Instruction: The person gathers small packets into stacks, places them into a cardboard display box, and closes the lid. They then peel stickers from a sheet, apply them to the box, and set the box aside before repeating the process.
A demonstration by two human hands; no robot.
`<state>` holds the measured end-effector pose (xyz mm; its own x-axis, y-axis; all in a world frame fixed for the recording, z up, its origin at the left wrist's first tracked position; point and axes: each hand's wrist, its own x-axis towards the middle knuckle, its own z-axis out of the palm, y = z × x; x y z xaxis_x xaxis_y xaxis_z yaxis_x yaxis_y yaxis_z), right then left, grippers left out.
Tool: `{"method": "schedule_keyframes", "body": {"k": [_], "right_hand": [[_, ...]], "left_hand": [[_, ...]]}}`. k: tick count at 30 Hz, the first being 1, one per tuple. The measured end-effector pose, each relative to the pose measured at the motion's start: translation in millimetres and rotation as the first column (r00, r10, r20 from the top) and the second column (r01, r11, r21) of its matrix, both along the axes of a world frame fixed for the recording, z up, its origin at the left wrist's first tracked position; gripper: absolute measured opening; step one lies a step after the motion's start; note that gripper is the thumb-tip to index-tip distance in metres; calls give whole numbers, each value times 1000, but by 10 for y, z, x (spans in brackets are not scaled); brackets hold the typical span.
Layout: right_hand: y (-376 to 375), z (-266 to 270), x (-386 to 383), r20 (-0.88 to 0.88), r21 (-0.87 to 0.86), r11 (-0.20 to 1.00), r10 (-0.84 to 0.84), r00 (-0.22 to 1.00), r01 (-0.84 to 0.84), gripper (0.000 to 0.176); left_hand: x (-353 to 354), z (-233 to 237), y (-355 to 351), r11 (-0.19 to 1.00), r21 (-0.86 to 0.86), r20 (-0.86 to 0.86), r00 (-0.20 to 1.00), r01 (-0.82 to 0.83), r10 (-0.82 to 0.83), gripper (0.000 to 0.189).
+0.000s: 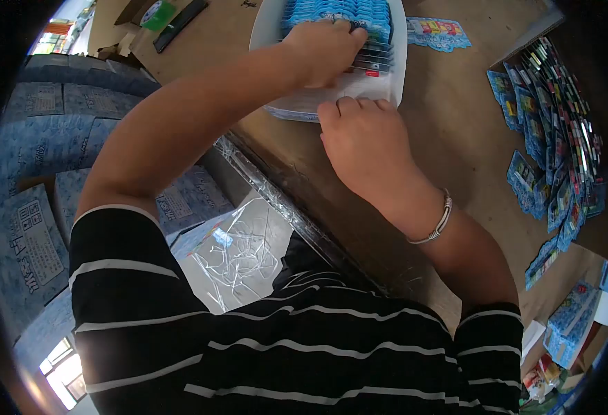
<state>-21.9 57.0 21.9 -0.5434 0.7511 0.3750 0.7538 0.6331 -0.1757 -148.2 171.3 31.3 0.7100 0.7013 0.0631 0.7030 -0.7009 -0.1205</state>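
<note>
A white box (pixel 398 83) stands on the table, holding a tight row of blue printed packets (pixel 338 12). Inside it, my left hand (pixel 323 52) is closed at the near end of the row, with bent fingers on the packets; its fingertips are partly hidden. My right hand (pixel 367 142) has its fingers curled over the near wall of the box, and the fingertips are out of sight behind that rim. One group of flat blue packets (pixel 439 33) lies on the table just right of the box.
Many more packets (pixel 560 138) lie in a spread pile at the right. Green tape (pixel 157 15) and a dark bar (pixel 181 25) are at the far left of the brown table (pixel 449 97). Printed cartons (pixel 38 242) are stacked left; a bin (pixel 238 259) of clear strips stands below the edge.
</note>
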Motion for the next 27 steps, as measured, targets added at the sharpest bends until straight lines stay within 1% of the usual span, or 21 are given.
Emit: {"method": "schedule_keyframes", "body": {"k": [1,2,3,4,5,7,8,10,12,14,16,20,22,24,26,27], "right_hand": [[18,-28,-14,-1,0,1000,1,1000,-1,13],[40,-65,-26,-24,40,999,6,1000,-5,9],[51,-76,-33,-48,80,997,9,999,-5,6],[50,-78,-33,-48,82,997,3,999,1,6],[40,-73,-36,-60,87,996,7,998,-2,6],[17,-65,-54,-73,98,995,17,997,-10,7],[8,-71,-67,-63,77,997,19,998,-14,7],[16,-90,-80,-54,70,997,19,998,-15,8],[54,-97,-84,-62,82,996,-17,998,23,8],[67,-74,-55,-61,86,996,-17,998,22,8],[34,-41,-27,-56,75,997,-18,998,22,8],[-12,-54,0,-60,37,999,24,998,-22,7],[-8,-77,17,-65,30,999,36,997,-34,7],[0,-93,37,-122,57,998,28,992,-22,6],[12,-117,46,-119,67,997,41,992,-33,6],[14,-127,47,-115,81,996,54,992,-45,6]], "left_hand": [[32,18,-16,998,-47,-45,998,-51,49,47],[17,18,1,998,-45,-46,998,-50,48,47],[-1,28,27,995,-85,-61,997,-48,42,47],[1,30,52,991,-126,-73,997,-43,34,47],[13,29,75,991,-124,-72,997,-40,31,47],[34,105,77,982,-153,-73,993,-107,96,47],[51,137,77,984,-145,-75,993,-107,96,47],[97,219,85,973,-162,-168,976,-164,136,50],[87,256,68,976,-160,-144,981,-150,127,53],[65,308,91,978,-161,-121,986,-134,115,57],[71,361,58,965,-232,-140,986,-124,93,61],[93,280,20,968,-230,-166,984,-103,65,58],[113,207,-1,979,-185,-143,988,-91,65,54],[84,276,-5,974,-202,-129,989,-99,74,52],[76,274,-40,969,-225,-116,990,-106,82,49],[66,212,-57,999,-35,-99,995,9,-12,47]]}}
